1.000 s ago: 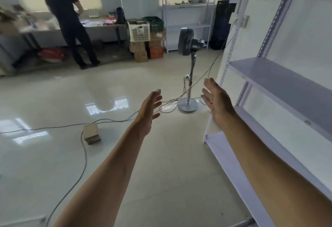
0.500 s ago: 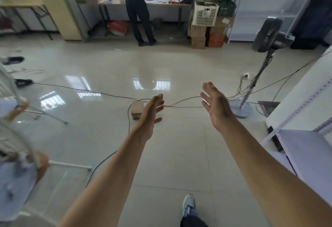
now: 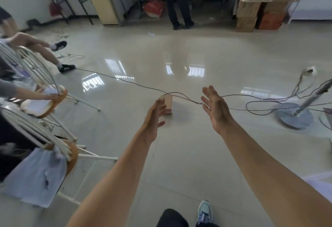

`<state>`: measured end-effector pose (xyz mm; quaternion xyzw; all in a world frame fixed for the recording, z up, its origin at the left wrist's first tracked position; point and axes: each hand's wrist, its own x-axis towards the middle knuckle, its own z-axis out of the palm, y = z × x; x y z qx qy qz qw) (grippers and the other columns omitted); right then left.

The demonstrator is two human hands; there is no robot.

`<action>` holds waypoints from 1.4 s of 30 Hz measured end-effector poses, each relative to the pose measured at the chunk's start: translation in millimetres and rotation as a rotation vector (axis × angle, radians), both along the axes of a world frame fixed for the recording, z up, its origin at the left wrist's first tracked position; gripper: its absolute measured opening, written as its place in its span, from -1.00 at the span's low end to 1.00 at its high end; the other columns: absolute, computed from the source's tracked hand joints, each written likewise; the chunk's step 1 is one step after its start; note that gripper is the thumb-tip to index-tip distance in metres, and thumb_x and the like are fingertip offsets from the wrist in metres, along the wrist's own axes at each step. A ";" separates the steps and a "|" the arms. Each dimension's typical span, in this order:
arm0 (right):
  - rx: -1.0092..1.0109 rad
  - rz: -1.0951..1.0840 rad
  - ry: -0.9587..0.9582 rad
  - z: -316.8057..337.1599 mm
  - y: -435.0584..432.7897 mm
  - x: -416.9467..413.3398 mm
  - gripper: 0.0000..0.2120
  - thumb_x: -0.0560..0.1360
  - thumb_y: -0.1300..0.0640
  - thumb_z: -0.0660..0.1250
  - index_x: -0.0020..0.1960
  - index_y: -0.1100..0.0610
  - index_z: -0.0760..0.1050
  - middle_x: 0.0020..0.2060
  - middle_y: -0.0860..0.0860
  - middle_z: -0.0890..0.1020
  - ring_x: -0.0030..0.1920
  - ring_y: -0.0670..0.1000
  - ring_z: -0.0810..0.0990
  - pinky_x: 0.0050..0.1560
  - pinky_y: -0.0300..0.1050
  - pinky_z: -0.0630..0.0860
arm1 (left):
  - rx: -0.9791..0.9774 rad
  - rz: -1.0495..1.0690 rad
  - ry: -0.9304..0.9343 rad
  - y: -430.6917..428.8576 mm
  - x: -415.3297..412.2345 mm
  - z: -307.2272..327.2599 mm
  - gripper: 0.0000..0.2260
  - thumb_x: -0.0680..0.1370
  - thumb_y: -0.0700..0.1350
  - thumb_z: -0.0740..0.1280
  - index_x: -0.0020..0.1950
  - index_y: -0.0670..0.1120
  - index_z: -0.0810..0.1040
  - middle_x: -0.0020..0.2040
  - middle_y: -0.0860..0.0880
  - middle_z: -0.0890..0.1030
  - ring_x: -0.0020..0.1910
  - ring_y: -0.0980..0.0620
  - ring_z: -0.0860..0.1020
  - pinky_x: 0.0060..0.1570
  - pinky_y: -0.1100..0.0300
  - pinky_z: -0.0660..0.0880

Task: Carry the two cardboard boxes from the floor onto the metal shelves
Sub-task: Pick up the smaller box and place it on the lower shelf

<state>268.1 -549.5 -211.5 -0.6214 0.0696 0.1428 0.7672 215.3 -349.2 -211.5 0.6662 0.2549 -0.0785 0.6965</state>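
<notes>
Both hands empty: left hand (image 3: 154, 119) and right hand (image 3: 215, 108) spread wide, palms facing. Cardboard box (image 3: 167, 105) on floor (image 3: 179, 155) just beyond left fingers (image 3: 161, 107), cables (image 3: 186, 99) alongside. Probably best: crouch, clamp opposite sides, lift clear of cables.

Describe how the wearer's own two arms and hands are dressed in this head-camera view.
Both forearms are bare all the way to the bottom edge of the picture: no sleeves show. The left hand and the right hand wear no gloves, and no watch, ring or wristband is visible. Lower down, a dark trouser leg and a pale teal and white laced sneaker show.
</notes>
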 end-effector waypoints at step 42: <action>-0.166 0.013 0.339 -166.7 239.8 457.2 -0.43 0.71 -0.18 0.01 0.62 0.08 0.27 0.61 -0.07 0.31 0.59 -0.01 0.29 0.61 0.08 0.16 | -0.020 -0.081 0.391 235.4 467.5 -158.7 -0.50 0.69 0.18 0.23 0.55 -0.07 0.48 0.50 -0.04 0.55 0.49 -0.04 0.48 0.48 -0.14 0.40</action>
